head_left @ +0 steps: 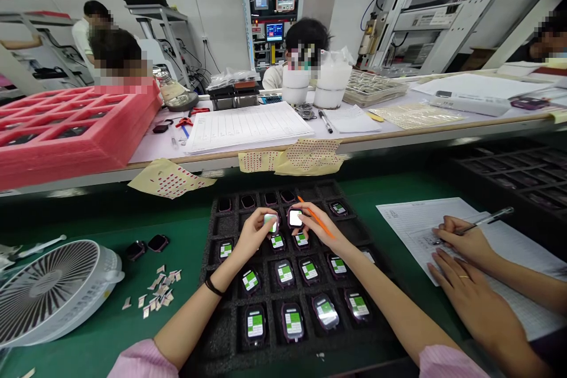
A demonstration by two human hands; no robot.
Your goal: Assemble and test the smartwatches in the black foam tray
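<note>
My left hand (251,235) grips a small watch body (270,224) by its edges, thumb on its lit screen. Beside it, my right hand (326,234) pinches a second watch body (295,218) with a bright white screen. An orange stick-like tool (315,216) lies across the right fingers; its exact kind is unclear. Both hands hover over a black foam tray (220,326) with square compartments. Several strapless watches, such as this one (293,322), lie in it with green and white screens lit. Watches in the far row have dark screens.
To the left are a white fan (57,286), two dark watches (158,242) and several small tabs (163,289). At right, another person's hands (476,289) write on paper (410,221). A shelf edge (221,160) crosses ahead, carrying a pink foam tray (124,130).
</note>
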